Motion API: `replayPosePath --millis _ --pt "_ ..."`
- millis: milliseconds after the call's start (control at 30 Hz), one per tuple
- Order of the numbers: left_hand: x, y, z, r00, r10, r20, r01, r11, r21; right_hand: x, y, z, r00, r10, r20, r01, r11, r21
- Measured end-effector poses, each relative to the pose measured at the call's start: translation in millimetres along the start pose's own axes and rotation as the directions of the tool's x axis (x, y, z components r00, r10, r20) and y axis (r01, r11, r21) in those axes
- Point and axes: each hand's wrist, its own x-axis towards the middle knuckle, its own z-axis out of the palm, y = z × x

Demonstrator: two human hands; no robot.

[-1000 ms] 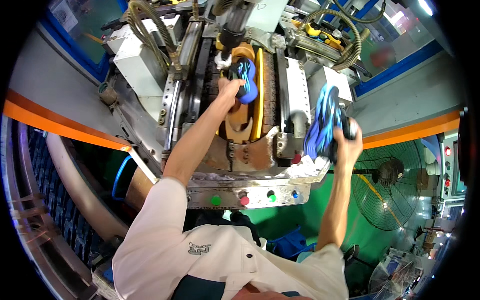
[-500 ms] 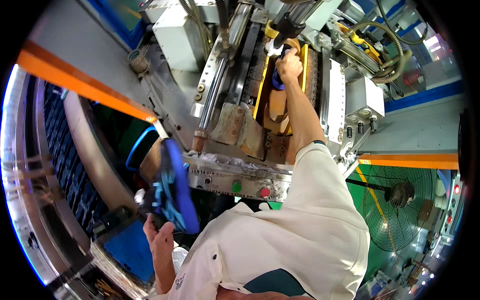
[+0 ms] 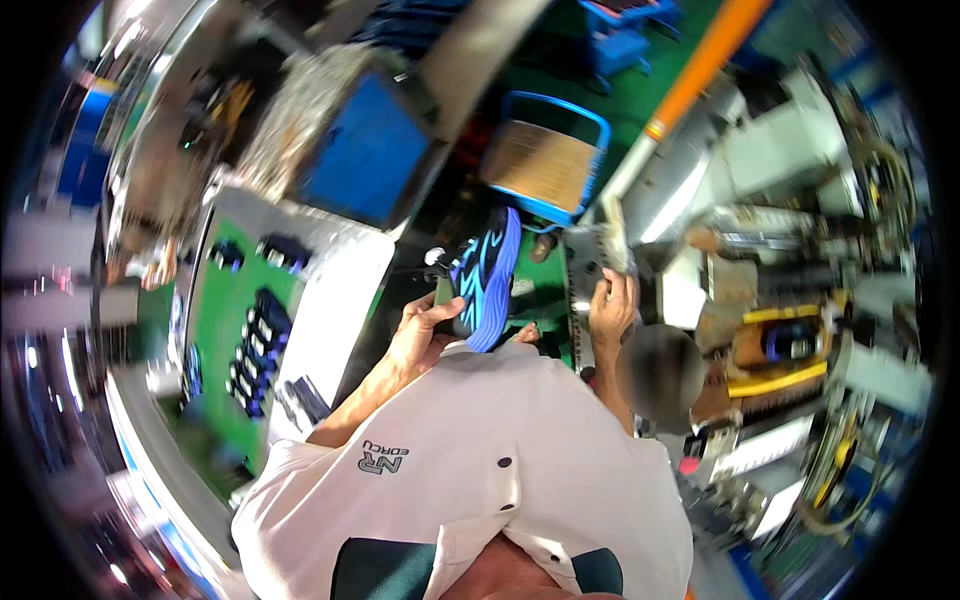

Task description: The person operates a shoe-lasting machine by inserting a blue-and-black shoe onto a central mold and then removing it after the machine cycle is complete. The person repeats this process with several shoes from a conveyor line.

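Note:
My left hand (image 3: 415, 338) is closed on a sneaker (image 3: 492, 285) with a black upper, light-blue markings and a blue-violet sole. It hangs tilted in front of my chest, sole to the right, with a small white piece by its opening. My right hand (image 3: 612, 308) lies against the front panel (image 3: 583, 262) of the machine, fingers slightly bent and apart, with no held thing visible. To its right, a dark-blue shoe (image 3: 795, 342) sits in the machine between yellow side plates (image 3: 778, 381).
Several dark-blue shoes (image 3: 262, 340) stand on a green-topped bench at the left. Beyond it are a blue-topped box (image 3: 368, 148) and a blue-framed cart (image 3: 540, 170). An orange rail (image 3: 705, 65) runs at the upper right. Another person's hand (image 3: 160, 268) shows at far left.
My view has swung left, toward the bench. My right hand has come out of the machine to its front panel, leaving the shoe inside. The sneaker in my left hand is now before my chest.

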Motion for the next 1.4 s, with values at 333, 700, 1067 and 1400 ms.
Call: replayPosePath --millis 333,700,1067,1400 --pt "-32.2 -21.3 -164.0 0.777 0.147 -0.612 -0.392 0.873 -0.289 60.8 -22.3 37.8 0.988 -0.089 0.129 0.032 0.921 0.387" --pt "74.4 12.1 -511.5 0.247 0.157 -0.956 -0.513 0.858 0.008 114.4 -448.5 70.8 0.058 -0.997 0.059 -0.754 -0.005 0.657" --pt "187.7 28.1 -528.3 0.06 0.528 -0.847 0.048 0.846 0.531 53.4 -555.4 122.5 0.308 -0.947 0.092 -0.95 -0.3 0.089" --pt "153.9 60.9 -463.2 0.076 0.474 -0.877 -0.253 0.86 0.443 68.7 -577.8 144.6 0.364 -0.928 0.081 -0.923 -0.371 -0.105"
